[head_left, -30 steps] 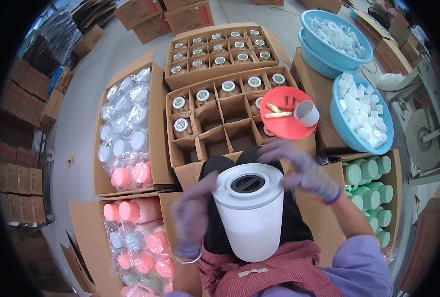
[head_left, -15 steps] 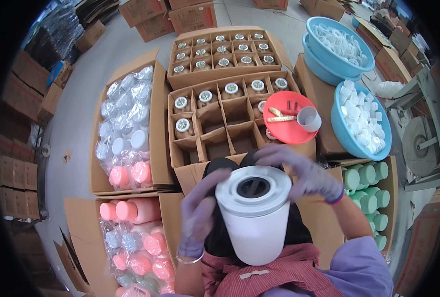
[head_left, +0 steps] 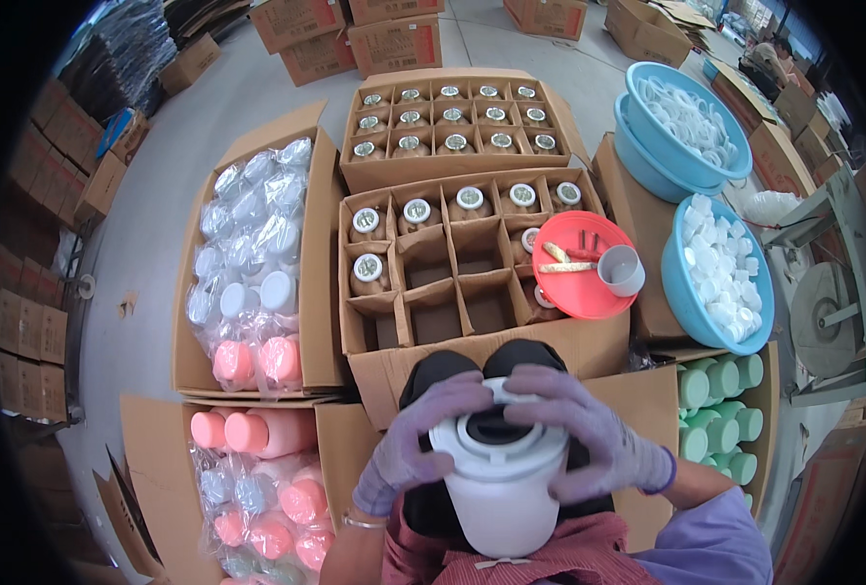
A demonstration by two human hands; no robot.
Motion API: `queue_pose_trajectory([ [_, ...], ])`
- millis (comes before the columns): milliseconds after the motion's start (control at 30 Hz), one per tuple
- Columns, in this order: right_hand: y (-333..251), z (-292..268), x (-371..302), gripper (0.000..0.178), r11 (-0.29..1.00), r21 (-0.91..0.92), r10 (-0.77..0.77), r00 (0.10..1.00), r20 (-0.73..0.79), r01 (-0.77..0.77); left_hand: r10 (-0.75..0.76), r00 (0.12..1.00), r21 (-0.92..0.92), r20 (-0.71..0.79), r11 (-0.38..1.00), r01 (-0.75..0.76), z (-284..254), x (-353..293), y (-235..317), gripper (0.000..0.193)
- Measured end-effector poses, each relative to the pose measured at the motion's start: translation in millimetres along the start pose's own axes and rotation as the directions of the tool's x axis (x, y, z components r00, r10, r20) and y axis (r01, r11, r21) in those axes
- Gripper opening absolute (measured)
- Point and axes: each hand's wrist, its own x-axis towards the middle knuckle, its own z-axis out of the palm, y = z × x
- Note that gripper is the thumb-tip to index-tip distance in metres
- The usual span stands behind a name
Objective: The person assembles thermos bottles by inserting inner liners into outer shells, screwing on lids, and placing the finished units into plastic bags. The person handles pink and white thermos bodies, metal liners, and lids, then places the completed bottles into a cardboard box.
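Observation:
A white, bucket-shaped plastic container (head_left: 506,512) stands in my lap, its top facing up. That top has a wide stepped white rim around a dark round opening. My left hand (head_left: 421,434), in a purple glove, grips the rim from the left, fingers curved over the far side. From the right, my gloved right hand (head_left: 594,429) holds the rim, its fingers laid across the top. The fingers hide part of the opening and the far rim. Beyond my knees, a divided carton (head_left: 491,361) holds several bottles with white-rimmed round tops and some vacant compartments.
A red plate (head_left: 569,292) with a small cup (head_left: 621,270) rests on the carton's right corner. Blue basins hold white rings (head_left: 686,122) and white caps (head_left: 715,278). Cartons of bagged clear-topped, pink-capped (head_left: 246,432) and green-capped bottles (head_left: 722,437) flank me.
Both hands have closed in from the container's sides onto its rim. The right hand has come down and left across the top. My view has shifted slightly.

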Motion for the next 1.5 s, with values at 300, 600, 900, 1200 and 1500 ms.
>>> queue_pose_trajectory([
  [300, 46.8, 5.5, 44.9, 0.102, 0.643, 0.702, 0.322, 0.940, 0.113, -0.305, 0.142, 0.982, 0.527, -0.124, 0.848, -0.056, 4.1, 15.4, 49.4, 0.069],
  [600, 102.2, 25.1, 133.6, 0.095, 0.230, 0.846, 0.477, 0.814, 0.332, -0.480, 0.045, 0.887, 0.522, -0.460, 0.822, 0.229, 3.9, 50.8, 96.0, 0.067],
  [900, 142.6, 52.0, 207.8, 0.072, 1.000, 0.012, 0.013, 1.000, -0.009, -0.013, -0.062, 0.391, -0.081, -0.918, 0.996, -0.032, -104.5, 56.8, -48.9, 0.030],
  [1200, 324.7, 127.4, 263.6, 0.055, 0.741, -0.671, 0.055, 0.998, 0.021, -0.027, 0.470, 0.380, 0.604, -0.797, 0.591, 0.534, -142.0, 4.1, -102.9, 0.053],
  [1500, 252.1, 108.0, 245.9, 0.068, 0.875, -0.484, -0.169, 0.958, -0.234, 0.036, -0.347, 0.661, -0.732, -0.665, 0.481, -0.483, -140.8, -3.5, -177.4, 0.057],
])
